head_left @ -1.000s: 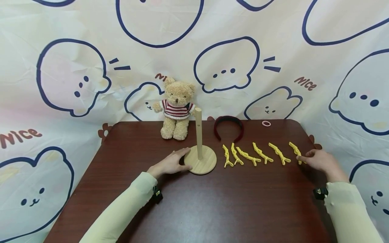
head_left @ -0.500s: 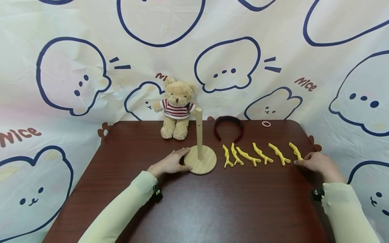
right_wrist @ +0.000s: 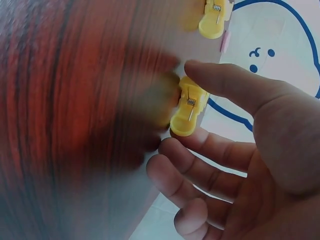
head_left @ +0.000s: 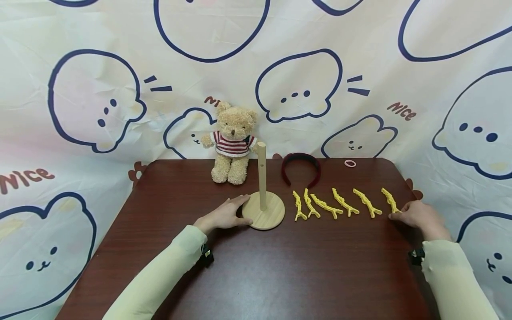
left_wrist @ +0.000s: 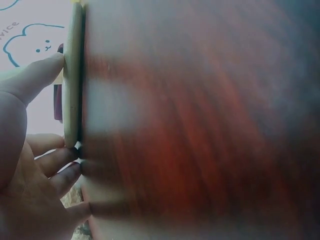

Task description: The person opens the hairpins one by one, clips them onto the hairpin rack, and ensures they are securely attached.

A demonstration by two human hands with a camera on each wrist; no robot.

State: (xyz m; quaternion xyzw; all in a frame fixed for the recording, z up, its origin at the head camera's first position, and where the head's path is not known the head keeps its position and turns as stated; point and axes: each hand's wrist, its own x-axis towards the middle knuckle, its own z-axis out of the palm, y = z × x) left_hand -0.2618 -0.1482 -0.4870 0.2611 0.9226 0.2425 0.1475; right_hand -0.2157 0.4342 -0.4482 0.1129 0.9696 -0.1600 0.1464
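Observation:
My left hand (head_left: 224,215) holds the rim of a round wooden base, thumb and fingers on either side of its edge; a wooden post rises from it to form an upright stand (head_left: 262,178). In the left wrist view the thumb touches the base's edge. Over at the right, my right hand (head_left: 424,218) pinches the forked end of the last yellow hair clip (head_left: 389,198). The right wrist view shows that clip (right_wrist: 191,107), spring visible, between thumb and forefinger, with the other fingers curled below. Several similar yellow clips (head_left: 366,203) lie in a row.
Behind the stand a striped-shirt teddy bear (head_left: 233,144) sits at the back edge of the brown table (head_left: 280,275). A dark red headband (head_left: 285,171) and a pink hair tie (head_left: 350,163) lie farther right, before a printed cloth backdrop (head_left: 224,26).
My right hand has shifted slightly left and settled at the last clip's forked end, and that clip has moved very slightly. The left hand and stand stay put.

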